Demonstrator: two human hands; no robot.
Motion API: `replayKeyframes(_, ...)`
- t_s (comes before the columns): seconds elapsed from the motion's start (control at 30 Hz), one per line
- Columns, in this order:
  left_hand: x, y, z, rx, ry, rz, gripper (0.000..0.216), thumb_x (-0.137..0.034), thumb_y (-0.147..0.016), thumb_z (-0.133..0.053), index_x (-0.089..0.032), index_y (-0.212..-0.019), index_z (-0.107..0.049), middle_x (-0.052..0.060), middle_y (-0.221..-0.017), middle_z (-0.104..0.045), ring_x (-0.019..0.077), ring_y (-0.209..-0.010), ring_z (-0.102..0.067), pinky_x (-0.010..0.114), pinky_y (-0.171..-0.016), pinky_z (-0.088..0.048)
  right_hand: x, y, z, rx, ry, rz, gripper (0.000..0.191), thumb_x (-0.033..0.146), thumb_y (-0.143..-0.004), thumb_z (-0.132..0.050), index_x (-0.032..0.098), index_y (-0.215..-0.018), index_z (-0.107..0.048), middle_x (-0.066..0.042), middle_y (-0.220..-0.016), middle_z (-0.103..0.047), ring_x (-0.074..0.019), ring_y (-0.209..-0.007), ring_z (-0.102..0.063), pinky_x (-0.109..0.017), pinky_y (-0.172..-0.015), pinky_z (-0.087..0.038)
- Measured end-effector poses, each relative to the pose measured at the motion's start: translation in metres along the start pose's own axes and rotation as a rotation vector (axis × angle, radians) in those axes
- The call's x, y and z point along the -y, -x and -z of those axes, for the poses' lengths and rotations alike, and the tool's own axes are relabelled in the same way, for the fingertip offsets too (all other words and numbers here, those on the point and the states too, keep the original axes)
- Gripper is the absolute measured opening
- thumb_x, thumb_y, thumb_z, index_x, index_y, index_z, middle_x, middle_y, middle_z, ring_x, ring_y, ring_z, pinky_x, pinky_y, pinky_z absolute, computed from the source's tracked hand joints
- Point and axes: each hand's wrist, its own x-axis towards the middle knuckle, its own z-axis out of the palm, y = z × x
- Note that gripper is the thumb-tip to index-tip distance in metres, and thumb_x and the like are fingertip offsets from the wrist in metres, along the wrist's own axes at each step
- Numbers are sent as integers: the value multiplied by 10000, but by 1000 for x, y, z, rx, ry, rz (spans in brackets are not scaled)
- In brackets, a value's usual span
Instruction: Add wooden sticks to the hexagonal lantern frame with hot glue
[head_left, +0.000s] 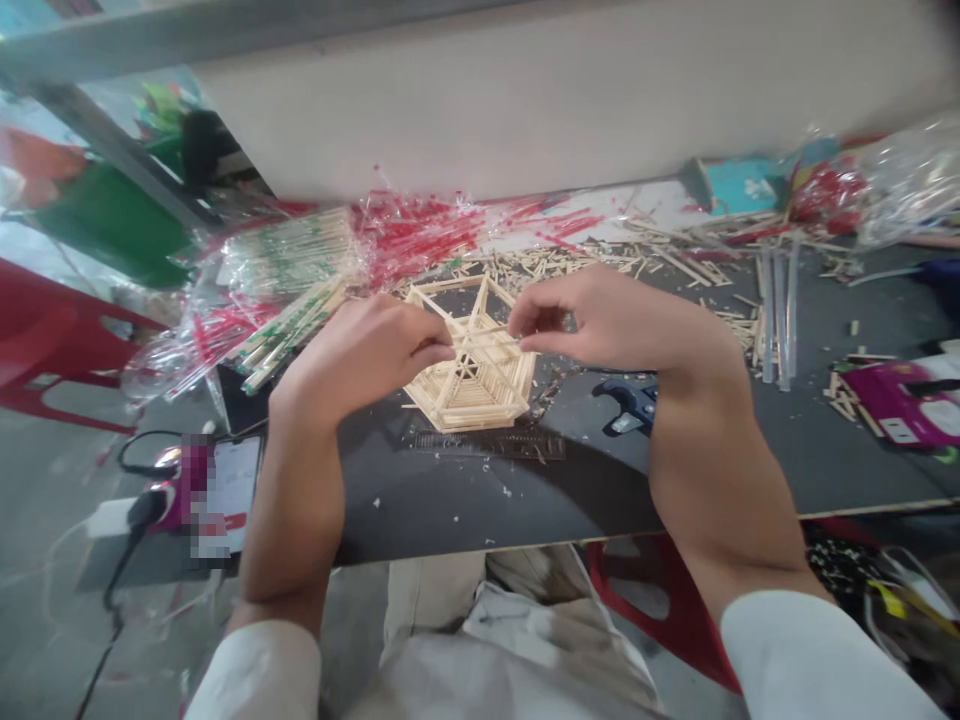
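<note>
A hexagonal frame built of pale wooden sticks (pixel 480 410) sits on the dark table, with layered rings narrowing toward its middle and spokes across the top. My left hand (pixel 375 345) comes in from the left, its thumb and fingertips pinched at the frame's upper left. Opposite it, my right hand (pixel 585 318) pinches at the upper right side. A thin wooden stick (pixel 487 338) appears to run between both sets of fingertips, across the top of the frame. Just in front of the frame lies a clear ruler (pixel 487 445).
Red-tipped sticks in plastic (pixel 420 235) and green-marked stick bundles (pixel 289 250) lie at the back left. Clear rods (pixel 778 315) and a purple device (pixel 904 405) are on the right. A dark blue tool (pixel 630 405) lies by my right forearm. A phone (pixel 234 490) is at left.
</note>
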Motion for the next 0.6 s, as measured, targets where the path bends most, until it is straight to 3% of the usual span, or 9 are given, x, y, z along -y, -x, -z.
replayKeyframes(0.23, -2, 5, -2, 85, 57, -12, 329, -468, -1007, -593, -247, -890, -807, 43, -847, -778, 194, -779, -692, 307, -780, -465, 4, 1, -2, 137, 37, 69, 177, 277, -951, -607, 179, -1000, -746, -64, -945, -772, -166, -791, -665, -309, -711, -457)
replayKeyframes(0.43, -13, 11, 3, 103, 31, 21, 282, -439, -999, -605, -265, -921, -813, 34, -828, -763, 186, -762, -680, 300, -774, -452, 11, 7, -3, 146, 56, 114, 138, 216, -926, -624, 184, -989, -743, -39, -865, -762, -156, -751, -663, -303, -692, -445)
replayKeyframes(0.6, -29, 8, 4, 167, -5, -29, 294, -381, -1039, -546, -242, -986, -799, 46, -986, -786, 200, -845, -697, 312, -768, -446, 11, 10, -5, 194, 41, 145, 102, 174, -917, -642, 204, -946, -735, -12, -797, -744, -140, -691, -644, -302, -656, -430)
